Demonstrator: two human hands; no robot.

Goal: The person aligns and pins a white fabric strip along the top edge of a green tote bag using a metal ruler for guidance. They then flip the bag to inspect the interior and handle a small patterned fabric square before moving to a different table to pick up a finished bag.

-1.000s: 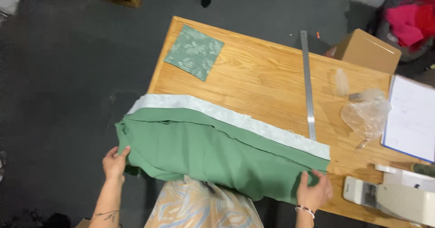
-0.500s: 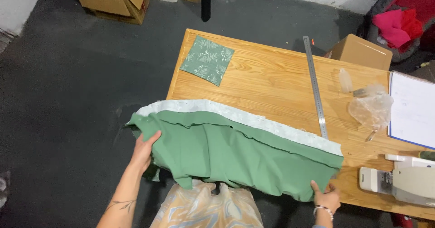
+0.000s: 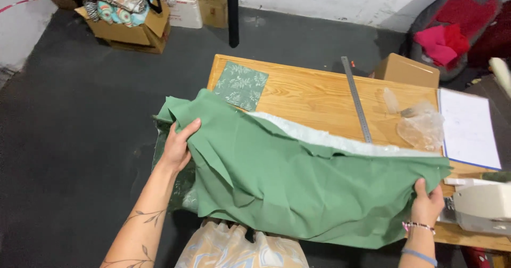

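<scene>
I have the large sheet of plain green woven cloth (image 3: 298,188) in both hands, lifted a little off the near part of the pale wooden table (image 3: 319,95). My left hand (image 3: 178,148) pinches the cloth's left edge, thumb over the fabric and fingers closed under it, just off the table's left end. My right hand (image 3: 426,206) is closed on the lower right corner, near the table's front edge.

As I judge it, the cloth is gathered and loosely doubled but not laid flat: it sags in soft folds between my hands, its left corner flops upward, and part hangs over the table's front edge. A long strip of white lining fabric (image 3: 330,139) shows along its far edge, lying on the table. Smoothing and squaring looks left to do.

The cloth's long axis runs left to right along the table's front edge, dipping slightly toward the right. The long steel ruler (image 3: 356,97) lies across that axis, further back on the table, and the small square of green leaf-print fabric (image 3: 241,85) sits at the table's far left corner.
</scene>
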